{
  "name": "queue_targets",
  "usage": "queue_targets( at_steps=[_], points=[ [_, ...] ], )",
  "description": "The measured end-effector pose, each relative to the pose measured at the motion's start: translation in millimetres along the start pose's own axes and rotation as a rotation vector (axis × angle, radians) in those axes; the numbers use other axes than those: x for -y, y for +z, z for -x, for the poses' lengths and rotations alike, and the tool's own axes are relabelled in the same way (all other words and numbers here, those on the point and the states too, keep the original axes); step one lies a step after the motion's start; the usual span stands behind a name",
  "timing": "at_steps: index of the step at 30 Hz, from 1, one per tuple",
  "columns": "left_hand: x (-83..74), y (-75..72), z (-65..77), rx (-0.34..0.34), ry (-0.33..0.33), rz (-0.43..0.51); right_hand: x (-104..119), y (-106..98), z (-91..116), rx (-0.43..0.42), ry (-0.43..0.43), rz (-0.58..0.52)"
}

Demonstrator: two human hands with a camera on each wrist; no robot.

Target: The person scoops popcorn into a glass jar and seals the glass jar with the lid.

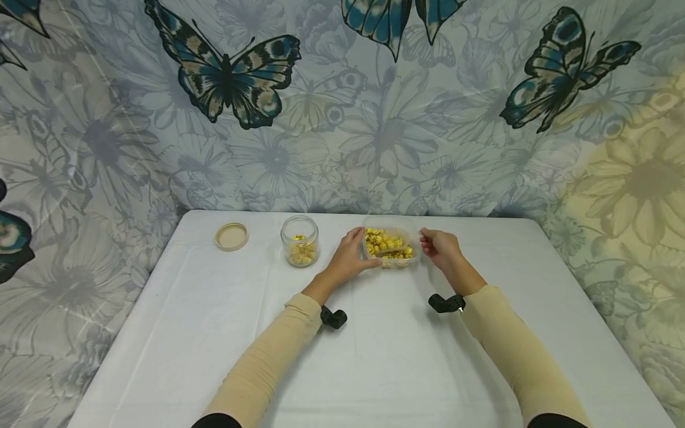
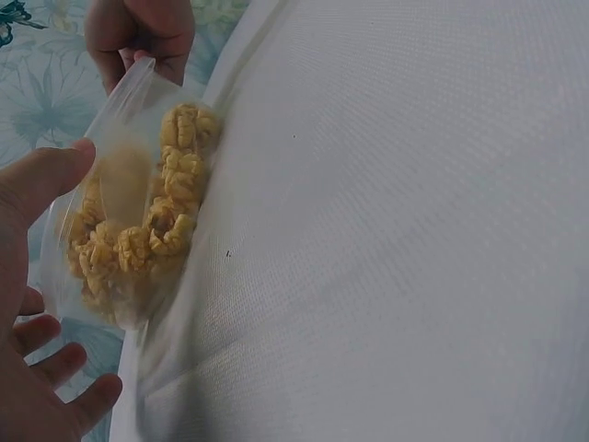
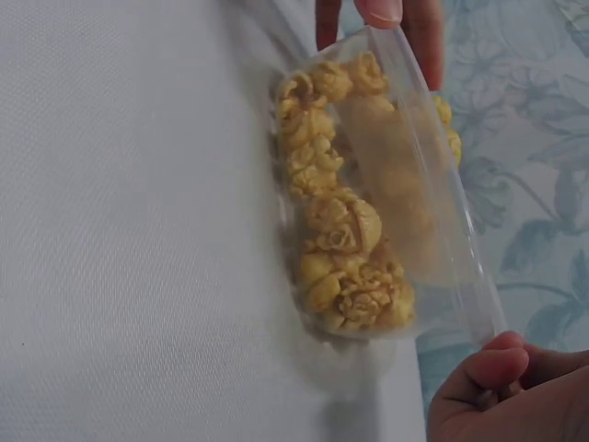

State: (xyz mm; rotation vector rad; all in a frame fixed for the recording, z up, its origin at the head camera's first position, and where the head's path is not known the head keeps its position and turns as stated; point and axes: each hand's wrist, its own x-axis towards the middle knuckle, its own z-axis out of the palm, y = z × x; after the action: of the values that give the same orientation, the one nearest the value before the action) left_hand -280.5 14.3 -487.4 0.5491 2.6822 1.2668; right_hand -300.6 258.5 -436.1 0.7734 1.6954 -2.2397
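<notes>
A clear plastic container (image 1: 393,261) of yellow popcorn (image 1: 382,241) stands near the table's back edge. Across the popcorn runs a pale flat strip (image 1: 392,251). My left hand (image 1: 350,255) grips the container's left side, thumb toward the front and fingers toward the back. In the left wrist view that hand's lower fingers (image 2: 64,364) are spread away from the wall. On the other side, my right hand (image 1: 441,246) pinches the rim at the corner between thumb and curled fingers, seen closely in the right wrist view (image 3: 502,378).
Left of the container stands a lidless clear jar (image 1: 299,244) partly filled with popcorn. Farther left, a round lid (image 1: 232,236) with a pale gold rim lies on the white-covered table (image 1: 374,356). Butterfly-patterned cloth (image 1: 332,148) hangs right behind the table.
</notes>
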Motion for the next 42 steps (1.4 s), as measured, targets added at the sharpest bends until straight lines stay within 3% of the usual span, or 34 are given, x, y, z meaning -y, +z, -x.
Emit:
queue_targets(
  at_steps=[12,26,31,42],
  points=[
    [1.1,0.9,-0.4,0.001,-0.013,0.008,-2,-2,0,-0.024,0.028,-0.082],
    [4.0,2.5,-0.9,-0.017,0.008,0.012,-10,-18,-2,0.062,0.042,-0.256],
    [4.1,3.7,-0.1,-0.015,0.004,0.017,-13,-20,-5,0.057,0.055,-0.321],
    [5.3,3.6,-1.8,-0.026,0.006,0.017,-9,-17,-5,0.058,0.041,-0.335]
  ],
)
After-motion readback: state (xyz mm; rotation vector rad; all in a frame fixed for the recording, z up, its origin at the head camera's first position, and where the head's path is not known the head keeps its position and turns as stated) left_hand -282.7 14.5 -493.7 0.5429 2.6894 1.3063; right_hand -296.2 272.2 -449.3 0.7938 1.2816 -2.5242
